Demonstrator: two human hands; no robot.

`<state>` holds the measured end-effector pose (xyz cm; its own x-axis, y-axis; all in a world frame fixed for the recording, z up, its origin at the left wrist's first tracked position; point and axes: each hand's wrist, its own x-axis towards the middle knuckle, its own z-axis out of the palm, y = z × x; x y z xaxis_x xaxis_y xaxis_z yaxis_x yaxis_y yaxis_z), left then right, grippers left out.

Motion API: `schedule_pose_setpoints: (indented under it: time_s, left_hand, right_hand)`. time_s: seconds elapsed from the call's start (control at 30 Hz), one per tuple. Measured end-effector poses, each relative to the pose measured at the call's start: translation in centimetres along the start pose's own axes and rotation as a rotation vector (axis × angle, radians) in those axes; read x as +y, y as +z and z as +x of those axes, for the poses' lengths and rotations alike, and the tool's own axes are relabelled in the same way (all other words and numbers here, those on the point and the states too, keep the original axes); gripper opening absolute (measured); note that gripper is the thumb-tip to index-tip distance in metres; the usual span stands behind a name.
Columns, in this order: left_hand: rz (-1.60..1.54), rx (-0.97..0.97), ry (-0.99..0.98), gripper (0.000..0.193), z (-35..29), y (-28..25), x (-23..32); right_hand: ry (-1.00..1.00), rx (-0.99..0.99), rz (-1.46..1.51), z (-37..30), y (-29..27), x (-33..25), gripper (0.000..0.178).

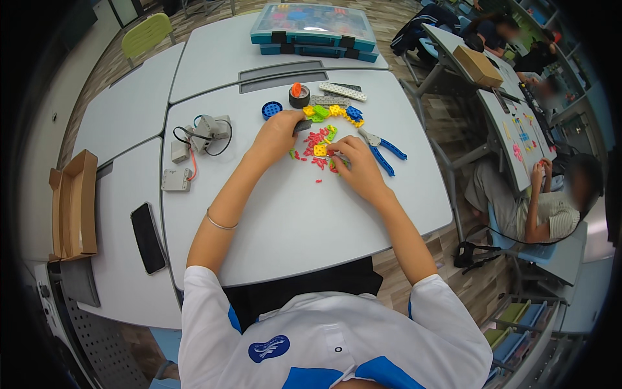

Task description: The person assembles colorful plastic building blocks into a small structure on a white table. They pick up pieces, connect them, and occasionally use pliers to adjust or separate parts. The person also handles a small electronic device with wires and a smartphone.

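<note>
My left hand [277, 135] is closed around a small dark grey building piece [302, 126], held just above the table. Beside it lies a loose pile of pink connector pegs [314, 141]. My right hand [360, 167] reaches in from the other side, fingers bent and pressed together low over the pile. What those fingertips pinch, if anything, is too small to make out. Close to them are a yellow block [320, 150] and some green pieces. Behind the pegs runs a row of yellow, green [320, 113] and blue blocks [354, 115].
Blue-handled pliers [387, 154] rest right of my right hand. Farther back are a black wheel [299, 97], a blue hub [272, 110] and white and grey beams [343, 91]. Grey cabled modules [202, 136], a phone [148, 238] and teal parts cases [314, 32] lie around. Other people sit at right.
</note>
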<state>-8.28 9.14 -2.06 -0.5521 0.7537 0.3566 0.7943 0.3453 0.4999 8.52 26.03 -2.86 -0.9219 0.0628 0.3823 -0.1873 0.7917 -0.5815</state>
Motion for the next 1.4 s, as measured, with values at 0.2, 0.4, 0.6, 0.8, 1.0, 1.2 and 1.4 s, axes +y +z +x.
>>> schedule_pose_setpoints:
  time_s: [0.2,0.4,0.6,0.8,1.0,1.2,1.4]
  left_hand:
    - [-0.194,-0.15,-0.042,0.023,-0.4,-0.9,0.7]
    - [-0.176,-0.206,-0.143,0.017,-0.1,-1.5,1.0]
    - [-0.243,-0.327,-0.202,0.015,-0.2,-2.6,1.6]
    - [-0.234,-0.317,-0.23,0.018,-0.2,-3.8,1.2]
    - [-0.179,-0.329,-0.259,0.017,-0.3,-4.2,1.3]
    - [-0.116,-0.507,-0.241,0.036,-0.3,-4.4,0.7]
    - [-0.068,-0.467,-0.218,0.055,-0.5,-3.1,1.0]
  right_hand:
    - [-0.052,0.003,0.029,0.2,0.3,-0.8,0.019]
    - [-0.021,0.134,0.014,2.1,0.1,0.9,0.023]
    - [-0.013,0.05,-0.122,3.8,0.2,1.7,0.024]
    - [0.041,0.059,-0.105,3.9,0.1,2.8,0.015]
    - [-0.019,0.07,-0.03,3.3,-0.2,1.3,0.011]
    - [-0.041,0.046,-0.024,3.4,-0.3,1.4,0.014]
    - [-0.075,0.106,-0.157,3.4,-0.1,3.2,0.018]
